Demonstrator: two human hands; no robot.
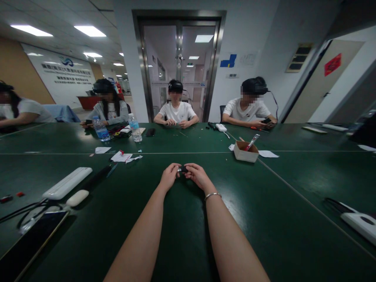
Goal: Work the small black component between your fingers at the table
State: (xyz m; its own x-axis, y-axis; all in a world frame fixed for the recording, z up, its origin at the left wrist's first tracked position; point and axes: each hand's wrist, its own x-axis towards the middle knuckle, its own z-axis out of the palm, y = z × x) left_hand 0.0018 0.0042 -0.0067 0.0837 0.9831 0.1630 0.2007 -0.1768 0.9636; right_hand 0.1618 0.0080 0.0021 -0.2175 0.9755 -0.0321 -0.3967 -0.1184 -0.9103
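Observation:
Both my arms reach forward over the green table (188, 243), and the hands meet near its middle. Between them is a small black piece with a silver end (184, 169), too small to name surely. The fingers of my left hand (170, 175) are closed at its silver end. My right hand (197, 175), below a wrist bangle (213, 195), pinches the black part. Fingers cover much of the piece, so whether it is one part or two I cannot tell.
On the left lie a white power bank (69, 183), a white rounded case (77, 198), a phone (35, 243) and cables. Beyond my hands stand a small open box (246, 152), paper scraps (121, 156) and water bottles (135, 128). Several people sit across the table.

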